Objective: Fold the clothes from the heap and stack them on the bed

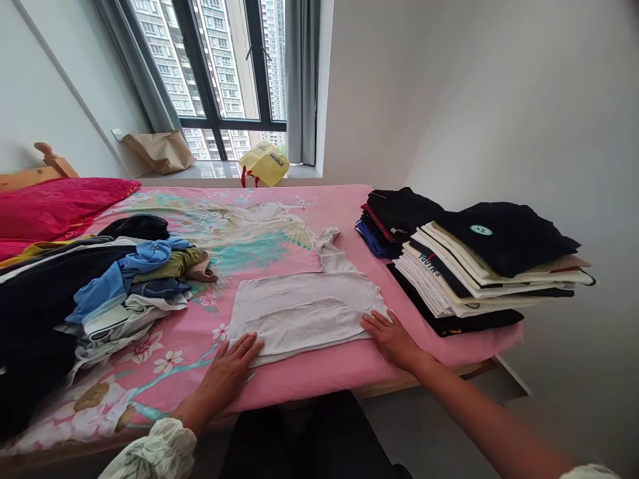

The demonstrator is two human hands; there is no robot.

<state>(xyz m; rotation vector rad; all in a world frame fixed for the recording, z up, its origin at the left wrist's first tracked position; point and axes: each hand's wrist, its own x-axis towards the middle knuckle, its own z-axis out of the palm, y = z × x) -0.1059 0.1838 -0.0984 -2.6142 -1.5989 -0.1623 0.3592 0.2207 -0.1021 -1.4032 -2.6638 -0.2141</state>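
Observation:
A light grey shirt lies partly folded on the pink flowered bedsheet, near the bed's front edge. One sleeve sticks out from its far side, and faint wrinkles cross the cloth. My left hand rests flat at the shirt's near left corner, fingers stretched over the hem. At the near right end, my right hand lies with its fingers spread on the cloth. Neither hand grips anything.
Folded clothes stand in a tall stack on the right, beside a smaller dark pile. Loose clothes heap up on the left, by a red pillow. A paper bag and a yellow bag sit by the window.

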